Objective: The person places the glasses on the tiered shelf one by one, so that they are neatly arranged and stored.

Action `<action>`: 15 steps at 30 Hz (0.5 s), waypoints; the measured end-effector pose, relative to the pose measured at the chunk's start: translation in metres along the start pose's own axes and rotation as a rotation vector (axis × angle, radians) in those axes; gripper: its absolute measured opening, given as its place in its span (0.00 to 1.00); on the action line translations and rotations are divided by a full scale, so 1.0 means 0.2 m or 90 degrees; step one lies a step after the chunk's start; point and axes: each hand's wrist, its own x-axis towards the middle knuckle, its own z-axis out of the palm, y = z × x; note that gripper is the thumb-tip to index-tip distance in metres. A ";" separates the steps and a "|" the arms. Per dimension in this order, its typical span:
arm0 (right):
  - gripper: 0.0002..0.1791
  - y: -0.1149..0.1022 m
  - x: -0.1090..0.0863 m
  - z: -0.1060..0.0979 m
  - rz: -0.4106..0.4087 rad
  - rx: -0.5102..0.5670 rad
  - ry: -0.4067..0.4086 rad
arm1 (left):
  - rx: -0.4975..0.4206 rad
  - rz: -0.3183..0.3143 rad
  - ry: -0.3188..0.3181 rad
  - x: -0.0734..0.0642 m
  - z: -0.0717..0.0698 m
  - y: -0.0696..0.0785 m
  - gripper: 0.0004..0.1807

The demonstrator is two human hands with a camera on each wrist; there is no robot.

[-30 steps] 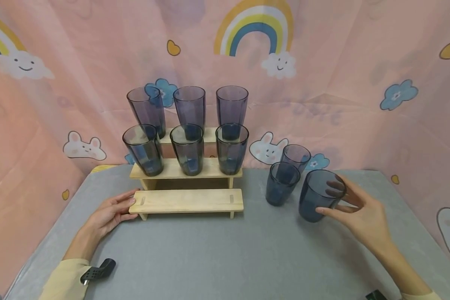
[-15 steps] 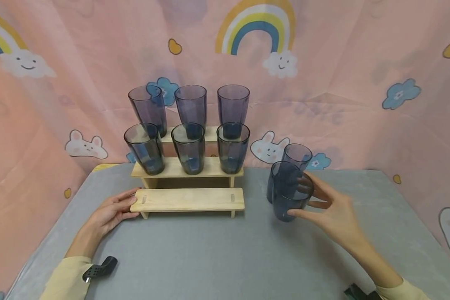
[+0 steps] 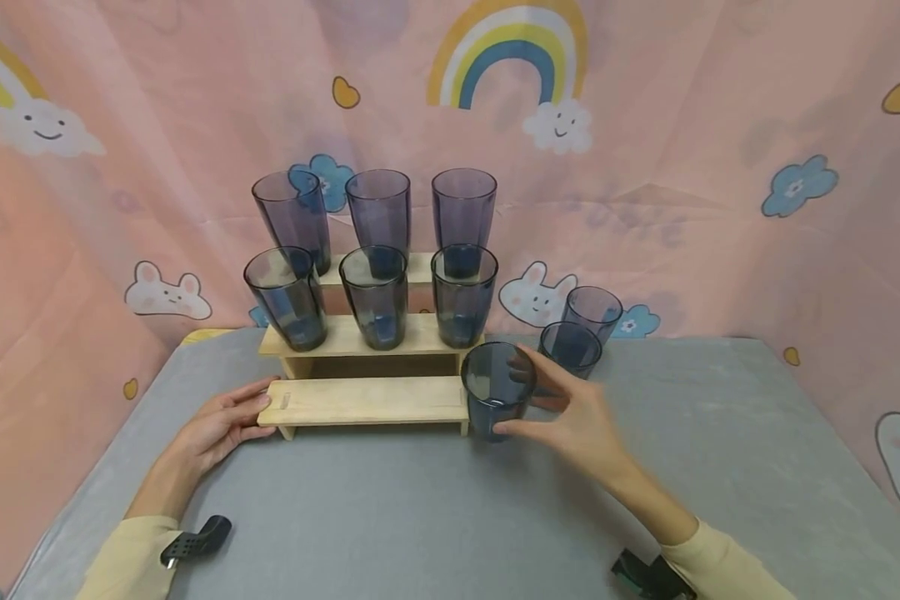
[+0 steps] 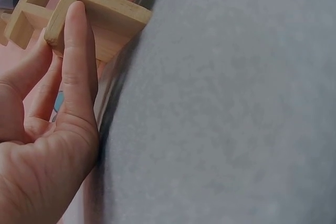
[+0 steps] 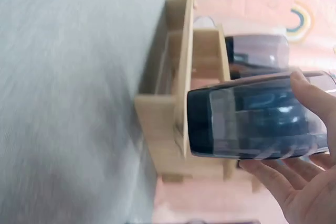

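Note:
My right hand [image 3: 581,417] grips a dark blue-tinted glass tumbler [image 3: 495,387] by its side, thumb in front and fingers behind. That tumbler is upright at the right end of a stepped wooden stand's [image 3: 367,402] lowest shelf; its base [image 5: 198,124] is close to the board edge in the right wrist view. My left hand [image 3: 213,429] holds the left end of the same shelf, its fingers [image 4: 76,61] against the wood. On the middle shelf stand three tumblers [image 3: 375,296], and three more [image 3: 381,208] occupy the top shelf.
Two more tumblers, a nearer one [image 3: 570,348] and a farther one [image 3: 594,308], stand on the grey tablecloth [image 3: 390,517] right of the stand, partly behind my right hand. A pink patterned curtain [image 3: 667,125] hangs behind the table.
My right hand has carried the tumbler leftward, from the table's right side past the two other tumblers to the stand's lowest shelf. My left hand has stayed at the stand's left end.

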 end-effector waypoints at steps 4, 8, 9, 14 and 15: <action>0.50 -0.02 0.03 0.08 -0.006 0.045 -0.029 | 0.006 -0.007 0.009 0.00 0.01 0.00 0.32; 0.49 -0.04 0.07 0.17 -0.024 0.082 -0.054 | -0.004 -0.001 0.000 0.00 0.01 0.00 0.29; 0.49 -0.05 0.08 0.19 -0.030 0.088 -0.057 | -0.010 0.002 -0.004 0.00 0.01 0.00 0.26; 0.49 -0.08 0.12 0.30 -0.037 0.136 -0.068 | -0.022 0.006 -0.011 0.00 0.00 0.00 0.19; 0.49 -0.09 0.13 0.32 -0.034 0.148 -0.070 | -0.019 0.005 -0.007 -0.01 0.00 0.00 0.19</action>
